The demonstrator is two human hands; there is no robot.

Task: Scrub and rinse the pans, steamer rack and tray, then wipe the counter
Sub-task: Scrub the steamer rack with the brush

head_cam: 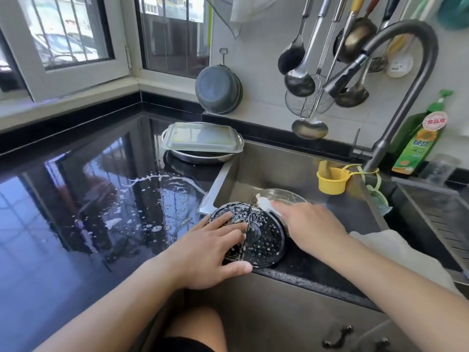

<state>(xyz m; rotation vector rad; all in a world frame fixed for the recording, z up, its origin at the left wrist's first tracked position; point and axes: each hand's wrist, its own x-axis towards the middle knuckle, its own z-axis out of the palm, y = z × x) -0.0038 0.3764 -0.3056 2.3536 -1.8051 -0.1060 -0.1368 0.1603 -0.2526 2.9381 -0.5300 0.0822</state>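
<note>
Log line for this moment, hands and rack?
step: scrubbing | left hand: pressing steamer rack on sink edge | right hand: holding white scrubber | counter: wet, sudsy

Left hand (215, 246): flat on soapy steamer rack (264, 240), fingers spread.
Right hand (309, 224): just right of rack, holding white cloth (266, 205) (blurred).
Beyond fingertips: glass bowl (281, 195) in sink (291, 158).

Both bare forearms reach in from six o'clock. The left hand (215, 247) lies palm down, fingers spread and nearly straight toward one o'clock, thumb stretched out to three o'clock. The right hand (308, 224) — blurred — points its fingers to ten o'clock, pinching something white at the fingertips.
</note>
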